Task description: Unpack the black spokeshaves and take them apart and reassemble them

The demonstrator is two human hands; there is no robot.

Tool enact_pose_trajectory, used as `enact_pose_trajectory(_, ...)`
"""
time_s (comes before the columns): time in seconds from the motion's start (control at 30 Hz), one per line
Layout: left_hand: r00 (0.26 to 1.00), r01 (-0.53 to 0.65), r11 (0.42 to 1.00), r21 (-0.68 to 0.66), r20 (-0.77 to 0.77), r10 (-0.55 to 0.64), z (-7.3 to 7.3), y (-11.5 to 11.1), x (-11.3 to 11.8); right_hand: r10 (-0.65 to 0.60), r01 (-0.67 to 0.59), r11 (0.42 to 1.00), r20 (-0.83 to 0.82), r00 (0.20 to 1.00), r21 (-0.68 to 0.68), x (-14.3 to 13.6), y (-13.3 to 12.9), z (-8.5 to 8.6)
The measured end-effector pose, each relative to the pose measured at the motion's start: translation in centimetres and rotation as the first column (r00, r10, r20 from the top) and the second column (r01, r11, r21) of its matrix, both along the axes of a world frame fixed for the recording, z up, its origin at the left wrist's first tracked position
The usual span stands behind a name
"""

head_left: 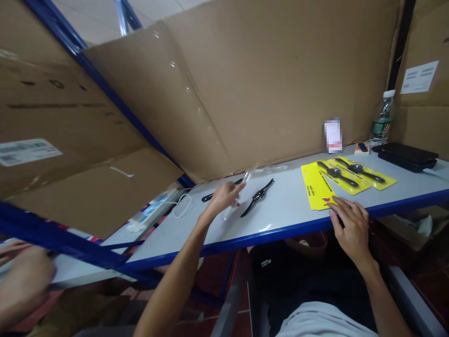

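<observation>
My left hand (pixel 224 196) pinches a clear plastic blister shell (pixel 229 211), which is tilted and blurred above the table. Just right of it lies a bare black spokeshave (pixel 258 196). Another black-handled tool (pixel 207 198) is partly hidden behind my left hand. My right hand (pixel 351 227) is open at the table's front edge, its fingertips touching the lower corner of a flat yellow card (pixel 314 189). Beside that card, two yellow cards carry black spokeshaves under clear plastic, one nearer (pixel 338 174) and one farther right (pixel 363 169).
Cardboard walls (pixel 280 84) and a blue frame (pixel 115 100) enclose the grey table (pixel 287 220). A water bottle (pixel 382 119), a black flat device (pixel 405 156) and a small box (pixel 362 149) stand at the back right. A white cable loop (pixel 182 206) lies left. Another person's blurred hand (pixel 28 281) is far left.
</observation>
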State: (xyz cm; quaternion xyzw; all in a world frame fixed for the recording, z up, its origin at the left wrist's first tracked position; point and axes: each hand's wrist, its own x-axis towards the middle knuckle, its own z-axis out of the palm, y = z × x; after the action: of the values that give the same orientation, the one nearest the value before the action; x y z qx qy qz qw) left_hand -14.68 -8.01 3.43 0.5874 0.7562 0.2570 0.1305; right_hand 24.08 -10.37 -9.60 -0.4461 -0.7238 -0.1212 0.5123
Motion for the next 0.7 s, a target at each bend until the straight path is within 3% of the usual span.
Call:
enact_pose_trajectory(0.1, 0.974, 0.054, 0.994, -0.092, 0.223, -0.033, -0.5, -2.0, 0.6, 0.005, -0.005, 1.0, -0.005, 1.0, -0.002, 0.0, 0.0, 0.0)
enact_pose_trajectory(0.27, 0.854, 0.191, 0.981, -0.032, 0.499, -0.15, -0.8, -3.7, 3.4, 0.005, -0.005, 1.0, -0.017, 1.0, -0.012, -0.2, -0.1, 0.0)
enact_pose_trajectory(0.37, 0.814, 0.222, 0.974, 0.048, 0.541, -0.212, -0.7, -3.3, 3.9, -0.006, 0.005, 0.999, -0.018, 1.0, -0.044, -0.1, 0.0, 0.1)
enact_pose_trajectory(0.5, 0.802, 0.124, 0.966, 0.228, 0.55, -0.233, -0.2, -1.6, 2.6, -0.014, 0.013, 0.998, -0.01, 1.0, -0.065, -0.1, -0.4, 0.8)
enact_pose_trajectory(0.57, 0.728, 0.105, 0.957, 0.271, 0.635, -0.26, 0.1, -0.7, 1.9, -0.01, 0.006, 0.999, -0.075, 0.997, -0.045, -0.9, -1.2, 1.8)
enact_pose_trajectory(0.63, 0.599, 0.127, 0.959, 0.255, 0.75, -0.279, 0.5, -0.1, 1.4, 0.038, -0.044, 0.998, -0.116, 0.993, -0.048, -2.6, -2.2, 3.2)
enact_pose_trajectory(0.7, 0.455, 0.168, 0.962, 0.213, 0.85, -0.267, 0.7, 0.3, 1.2, 0.139, -0.143, 0.981, -0.038, 0.99, -0.129, -5.2, -3.1, 4.9)
